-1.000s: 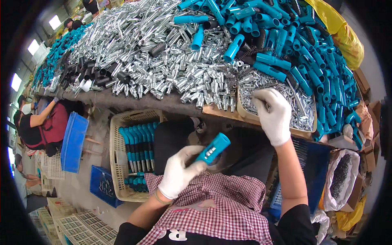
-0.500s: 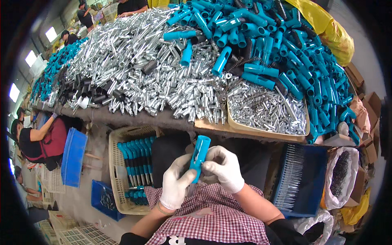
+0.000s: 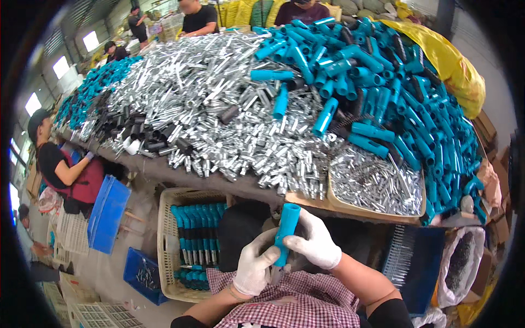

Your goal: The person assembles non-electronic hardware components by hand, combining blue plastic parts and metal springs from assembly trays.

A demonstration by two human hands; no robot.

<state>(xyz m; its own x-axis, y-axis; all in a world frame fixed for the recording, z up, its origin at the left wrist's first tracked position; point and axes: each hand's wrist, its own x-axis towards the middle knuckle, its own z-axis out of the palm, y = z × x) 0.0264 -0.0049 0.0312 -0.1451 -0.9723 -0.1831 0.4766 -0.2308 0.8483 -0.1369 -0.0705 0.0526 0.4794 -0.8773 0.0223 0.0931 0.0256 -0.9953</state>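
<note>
Upright over my lap is a teal tubular housing (image 3: pixel 288 221), its round open end uppermost. My left hand (image 3: pixel 255 267), in a white glove, wraps its lower part with the thumb across the front. My right hand (image 3: pixel 316 240), gloved too, grips it from the right, thumb pressed against the middle of the tube. A greyish metal piece (image 3: pixel 276 275) shows just below the housing, partly hidden by the fingers. Ahead of my hands, a heap of silver metal fittings (image 3: pixel 240 131) covers the bench, with many more teal housings (image 3: pixel 377 128) piled at the right.
A cream tray (image 3: pixel 377 212) of small metal pins sits at the bench's front edge. Left of my lap stands a cream crate (image 3: pixel 165 246) of teal-and-black assembled tools. A blue bin (image 3: pixel 418 268) with silver rods is at the right. Other people work at the far side and left.
The view has shifted, so the bench appears lower and further right. The housing has turned, and its slot no longer faces me. Both hands still hold it.
</note>
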